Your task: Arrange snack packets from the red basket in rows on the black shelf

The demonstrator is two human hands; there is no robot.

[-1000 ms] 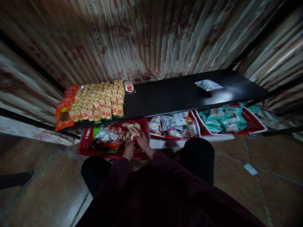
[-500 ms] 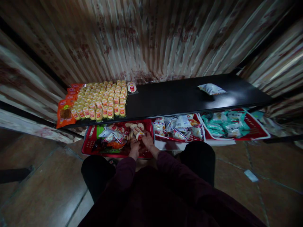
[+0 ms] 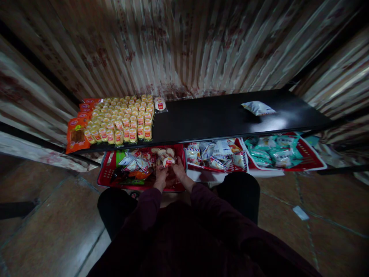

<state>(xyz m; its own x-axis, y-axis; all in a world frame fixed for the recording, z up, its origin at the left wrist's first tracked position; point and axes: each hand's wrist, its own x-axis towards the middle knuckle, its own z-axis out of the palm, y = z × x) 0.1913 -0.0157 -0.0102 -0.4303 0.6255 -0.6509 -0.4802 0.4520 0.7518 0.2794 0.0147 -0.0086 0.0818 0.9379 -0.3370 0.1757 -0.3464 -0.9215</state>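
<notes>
My left hand [image 3: 161,176] and my right hand [image 3: 179,171] are over the left red basket [image 3: 104,169]. Between them they grip a round, white wrapped snack [image 3: 168,162] with a red label, one hand at each side. More pale round snacks [image 3: 170,152] lie just behind it in the basket. To the left in the same basket are white packets [image 3: 132,163] with coloured print. On the shelf above, rows of small yellow wrapped cakes [image 3: 121,119] stand close together, with a single round white packet [image 3: 160,104] at their back right corner.
The black shelf [image 3: 198,119] overhangs the baskets' far part. Orange packets [image 3: 77,132] line its left end, and a white packet [image 3: 258,108] lies on its right. A basket of white packets [image 3: 220,152] and one of teal packets [image 3: 276,152] sit to the right.
The round wrapped snack between my hands has turned to show more of its flat labelled face. My left hand has shifted slightly left; the view has moved a little.
</notes>
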